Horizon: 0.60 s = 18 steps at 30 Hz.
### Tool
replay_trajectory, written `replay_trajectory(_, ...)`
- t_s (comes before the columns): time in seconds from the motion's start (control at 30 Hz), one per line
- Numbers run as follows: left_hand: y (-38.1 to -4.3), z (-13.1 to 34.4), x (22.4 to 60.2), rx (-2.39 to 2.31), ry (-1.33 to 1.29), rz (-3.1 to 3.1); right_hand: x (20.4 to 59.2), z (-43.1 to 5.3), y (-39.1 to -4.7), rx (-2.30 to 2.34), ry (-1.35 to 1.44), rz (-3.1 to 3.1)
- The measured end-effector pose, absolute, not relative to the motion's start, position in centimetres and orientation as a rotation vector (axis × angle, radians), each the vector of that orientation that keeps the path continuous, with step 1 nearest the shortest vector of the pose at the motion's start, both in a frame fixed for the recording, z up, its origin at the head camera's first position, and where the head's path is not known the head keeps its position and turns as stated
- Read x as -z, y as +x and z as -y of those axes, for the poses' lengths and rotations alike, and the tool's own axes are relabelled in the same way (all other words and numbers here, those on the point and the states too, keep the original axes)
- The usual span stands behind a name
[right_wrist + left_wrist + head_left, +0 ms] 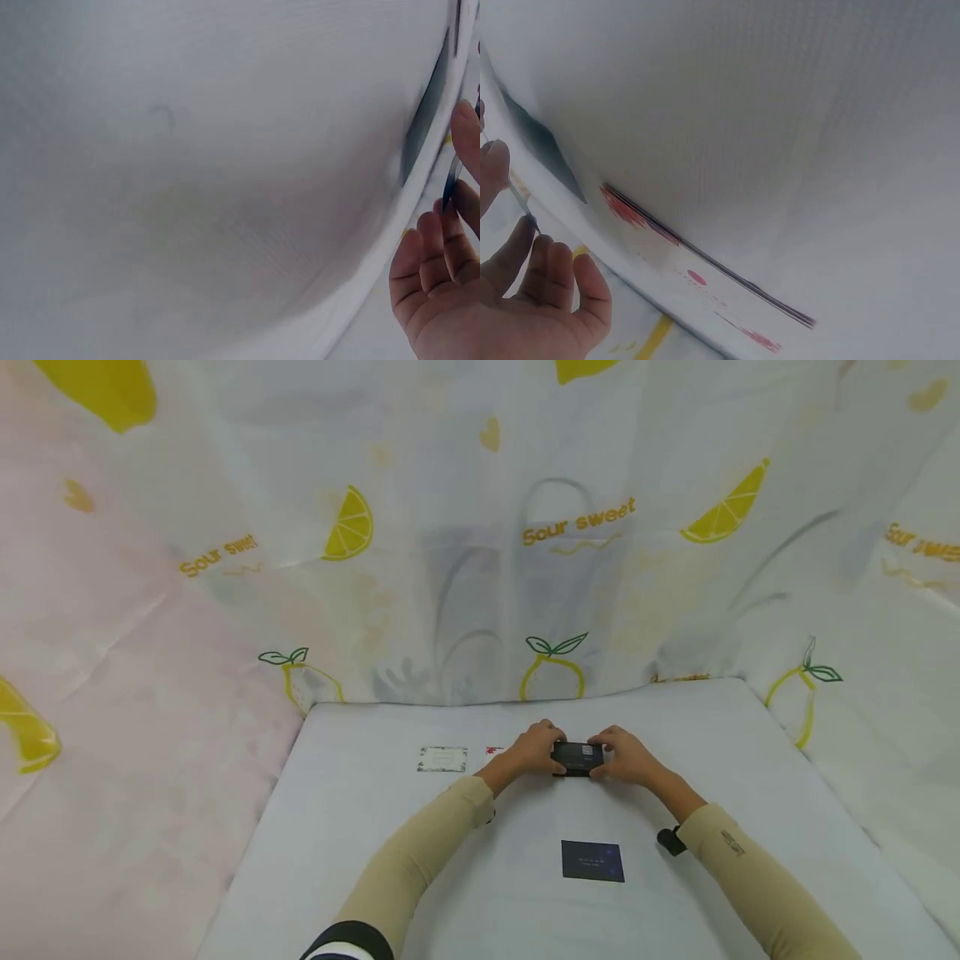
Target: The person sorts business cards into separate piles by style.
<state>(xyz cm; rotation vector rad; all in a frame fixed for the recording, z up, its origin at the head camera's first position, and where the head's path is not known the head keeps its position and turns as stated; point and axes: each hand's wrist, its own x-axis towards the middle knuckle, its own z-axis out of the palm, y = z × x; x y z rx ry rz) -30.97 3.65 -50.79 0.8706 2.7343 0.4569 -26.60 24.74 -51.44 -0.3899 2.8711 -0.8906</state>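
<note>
Between both hands, at the middle back of the table in the head view, is a black card with small pale print and a light square. My left hand pinches its left edge, and my right hand pinches the right edge. In the left wrist view, the thumb and fingers of the left hand grip a thin edge. The right wrist view has the right hand gripping a thin dark edge. Partly hidden behind the left hand lies a white card with red print, seen closer as a low stack in the left wrist view.
A white card with a patterned border lies left of the hands. Nearer the front is a dark blue card. The white table meets lemon-printed cloth at its back and sides.
</note>
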Motion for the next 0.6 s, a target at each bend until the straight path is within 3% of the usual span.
replay_trajectory(0.6, -31.3, -4.0, 51.7, -0.168, 0.888, -2.748, 52.9, -24.5, -27.2, 0.896, -0.49, -2.844)
